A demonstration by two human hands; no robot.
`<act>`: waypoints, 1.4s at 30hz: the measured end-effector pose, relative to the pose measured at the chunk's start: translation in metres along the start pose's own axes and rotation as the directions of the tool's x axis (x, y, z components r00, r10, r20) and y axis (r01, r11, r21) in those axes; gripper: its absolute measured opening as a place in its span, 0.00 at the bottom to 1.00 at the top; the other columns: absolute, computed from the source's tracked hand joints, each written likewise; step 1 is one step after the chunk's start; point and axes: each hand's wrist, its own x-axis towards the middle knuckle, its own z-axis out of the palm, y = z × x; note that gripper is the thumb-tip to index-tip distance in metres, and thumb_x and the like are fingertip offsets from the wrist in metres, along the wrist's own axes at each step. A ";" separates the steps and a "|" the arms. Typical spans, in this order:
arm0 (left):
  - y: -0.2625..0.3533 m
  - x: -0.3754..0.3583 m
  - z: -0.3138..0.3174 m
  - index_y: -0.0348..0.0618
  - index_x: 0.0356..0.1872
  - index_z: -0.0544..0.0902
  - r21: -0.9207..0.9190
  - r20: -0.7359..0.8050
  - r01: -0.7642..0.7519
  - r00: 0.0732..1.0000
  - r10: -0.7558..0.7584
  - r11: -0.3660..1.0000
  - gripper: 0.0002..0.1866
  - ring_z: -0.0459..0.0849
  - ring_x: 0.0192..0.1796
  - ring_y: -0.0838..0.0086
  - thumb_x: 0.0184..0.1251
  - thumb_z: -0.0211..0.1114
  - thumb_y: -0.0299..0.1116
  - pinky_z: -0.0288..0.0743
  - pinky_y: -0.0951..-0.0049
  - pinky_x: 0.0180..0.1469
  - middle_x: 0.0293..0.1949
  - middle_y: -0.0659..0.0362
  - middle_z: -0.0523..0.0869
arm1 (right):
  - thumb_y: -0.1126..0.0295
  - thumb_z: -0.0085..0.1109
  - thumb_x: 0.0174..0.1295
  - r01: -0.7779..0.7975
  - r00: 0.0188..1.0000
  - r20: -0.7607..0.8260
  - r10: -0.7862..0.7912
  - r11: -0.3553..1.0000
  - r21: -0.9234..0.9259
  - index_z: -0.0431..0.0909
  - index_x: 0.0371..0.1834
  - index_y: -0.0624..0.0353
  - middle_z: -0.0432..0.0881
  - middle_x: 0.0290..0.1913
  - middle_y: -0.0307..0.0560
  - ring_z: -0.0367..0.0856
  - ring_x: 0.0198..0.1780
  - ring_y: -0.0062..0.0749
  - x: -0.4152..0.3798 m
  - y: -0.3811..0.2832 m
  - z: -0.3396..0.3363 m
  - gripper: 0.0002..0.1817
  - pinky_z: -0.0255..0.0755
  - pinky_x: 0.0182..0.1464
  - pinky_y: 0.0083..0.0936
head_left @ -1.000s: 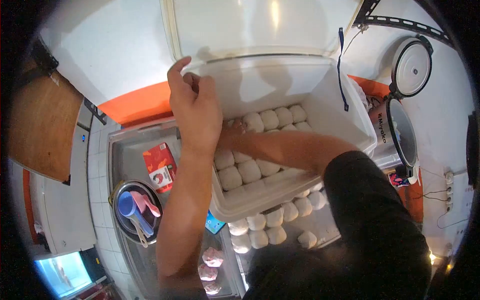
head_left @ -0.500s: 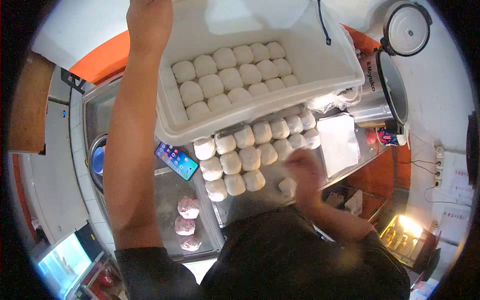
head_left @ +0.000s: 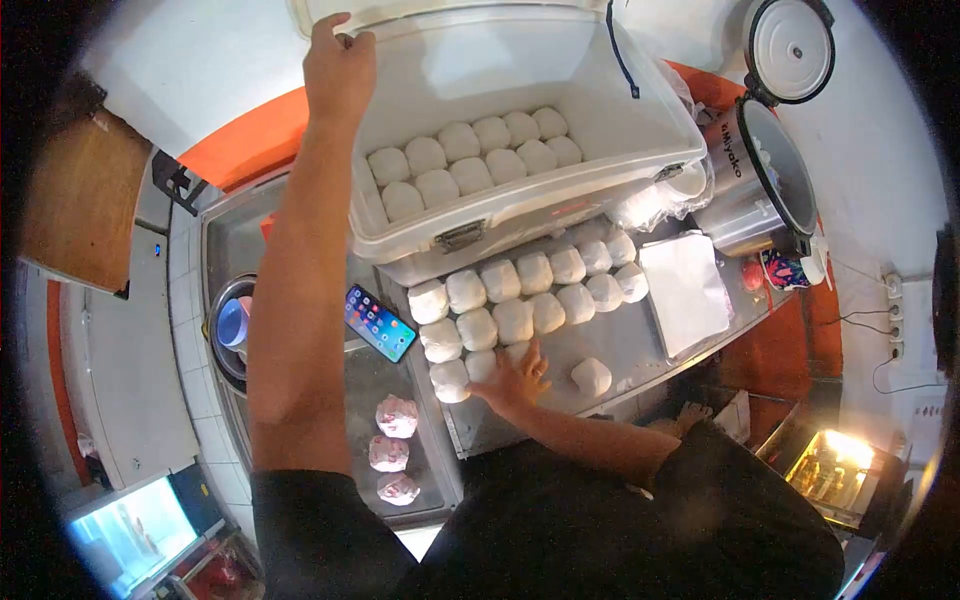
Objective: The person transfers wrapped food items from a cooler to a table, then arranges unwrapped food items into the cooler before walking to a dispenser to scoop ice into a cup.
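My left hand (head_left: 340, 65) is raised at the top left beside the open white box (head_left: 400, 240), its fingers bent near the lid's edge (head_left: 305, 15). White dough balls (head_left: 461, 141) lie in rows inside the box. More dough balls (head_left: 514, 320) stand in rows on the metal counter (head_left: 620, 335). My right hand (head_left: 515, 380) is spread over the front row, its fingers apart and touching the balls there. A single dough ball (head_left: 591, 377) sits to its right.
A phone (head_left: 380, 323) lies left of the rows, above three pinkish wrapped lumps (head_left: 388, 453). White sheets (head_left: 687, 293) are stacked to the right. Behind them stands an open rice cooker (head_left: 745, 180). A bowl (head_left: 230, 320) is at the left.
My right hand has moved left from near the single ball to the front row, and its fingers show clearly now. The view has shifted, bringing my left hand fully into sight.
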 end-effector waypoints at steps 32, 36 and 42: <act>0.012 0.001 -0.010 0.27 0.61 0.67 -0.377 -0.089 0.238 0.952 -0.291 0.895 0.25 0.74 0.30 0.75 0.64 0.58 0.26 0.71 0.71 0.37 0.26 0.59 0.75 | 0.60 0.74 0.54 0.395 0.739 0.021 -0.674 0.458 0.797 0.71 0.67 0.63 0.83 0.52 0.46 0.81 0.55 0.31 0.061 -0.191 -0.373 0.38 0.73 0.61 0.31; 0.024 0.000 -0.013 0.27 0.64 0.60 -0.412 -0.075 0.271 0.942 -0.328 0.870 0.27 0.73 0.32 0.74 0.66 0.56 0.25 0.71 0.70 0.39 0.28 0.57 0.75 | 0.37 0.79 0.40 0.407 0.703 0.471 -0.533 0.844 0.349 0.71 0.69 0.63 0.55 0.78 0.68 0.62 0.74 0.58 0.151 -0.232 -0.311 0.57 0.56 0.72 0.62; 0.012 -0.003 -0.009 0.27 0.63 0.58 -0.387 -0.088 0.141 0.978 -0.188 0.911 0.26 0.73 0.32 0.75 0.66 0.55 0.24 0.69 0.70 0.38 0.28 0.56 0.75 | 0.34 0.75 0.43 0.359 0.786 0.606 -0.123 0.889 -0.284 0.63 0.76 0.62 0.49 0.80 0.67 0.48 0.78 0.70 0.165 -0.234 -0.228 0.61 0.52 0.73 0.65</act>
